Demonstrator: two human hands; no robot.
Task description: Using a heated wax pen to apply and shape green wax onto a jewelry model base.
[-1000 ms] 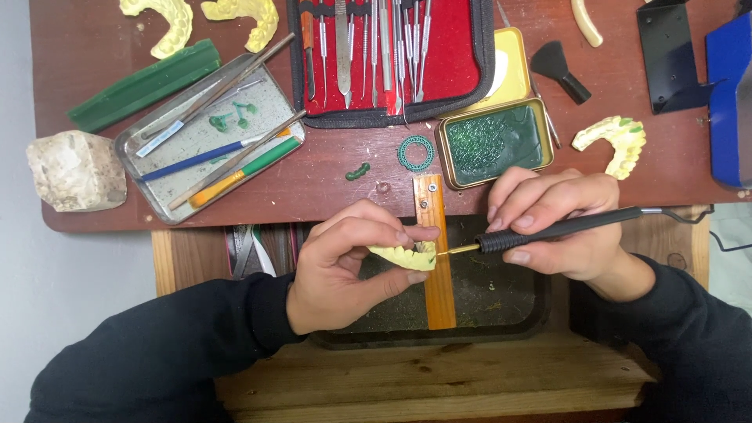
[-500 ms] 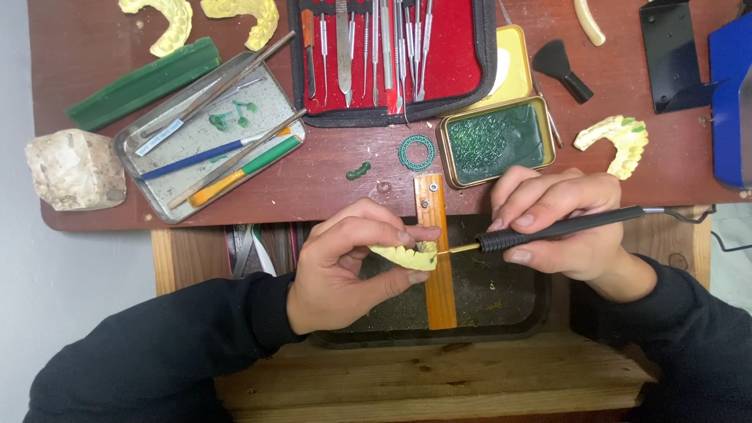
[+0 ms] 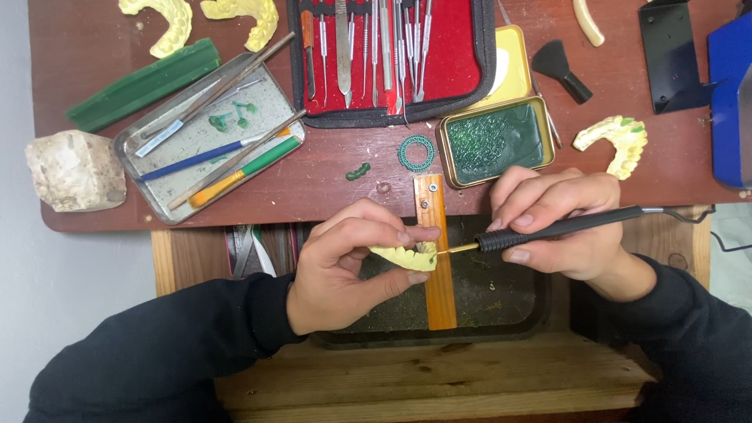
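Both hands sit close together over a dark tray (image 3: 501, 333) set down into the wooden bench.

First, the left hand (image 3: 345, 270). Its fingers are curled shut around a small yellow teeth model (image 3: 403, 256), with the thumb under it and the fingertips on top. That hand rests the model against a thin wooden strip (image 3: 435, 251) that runs across the tray. The model looks hard and light, like dried plaster. It would likely chip or snap if squeezed hard or dropped. The thick curved back edge seems the safest place to pinch it, away from the little teeth.

Next, the right hand (image 3: 560, 227). Its fingers are closed around a black pen-like tool (image 3: 560, 227) with a thin metal tip. The tip touches the right end of the model, just between the two hands. A cord runs off the tool's far end.

Just above the right hand sits an open tin of green wax (image 3: 495, 141). Above the left hand lies a metal tray of tools (image 3: 207, 133), and a red case of steel picks (image 3: 392, 55) is farther up. Another yellow teeth model (image 3: 615, 141) lies near the right hand.
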